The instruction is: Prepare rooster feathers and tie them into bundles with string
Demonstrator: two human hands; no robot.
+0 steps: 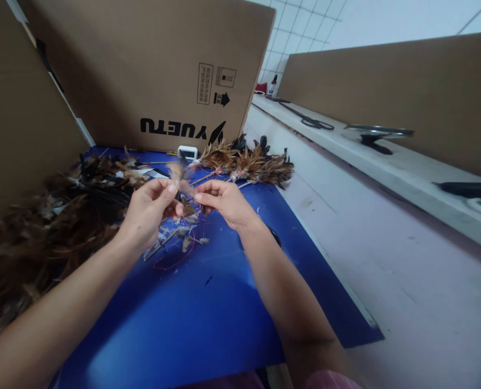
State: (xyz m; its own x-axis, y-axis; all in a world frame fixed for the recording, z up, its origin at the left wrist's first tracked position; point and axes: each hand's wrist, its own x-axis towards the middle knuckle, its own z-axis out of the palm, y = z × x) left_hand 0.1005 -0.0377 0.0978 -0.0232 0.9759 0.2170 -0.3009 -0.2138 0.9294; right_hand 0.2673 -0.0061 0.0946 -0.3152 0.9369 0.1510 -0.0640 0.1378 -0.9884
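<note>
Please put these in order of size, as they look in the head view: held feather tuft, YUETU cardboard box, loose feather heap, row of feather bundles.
From largest to smallest:
1. YUETU cardboard box
2. loose feather heap, perhaps enlarged by its nearness
3. row of feather bundles
4. held feather tuft, blurred

My smooth, bright-blue tabletop point(208, 324)
On it before me lie loose brown-and-black feathers point(74, 227), bound brown feather bunches point(260, 166) and thin red thread point(192, 246).
</note>
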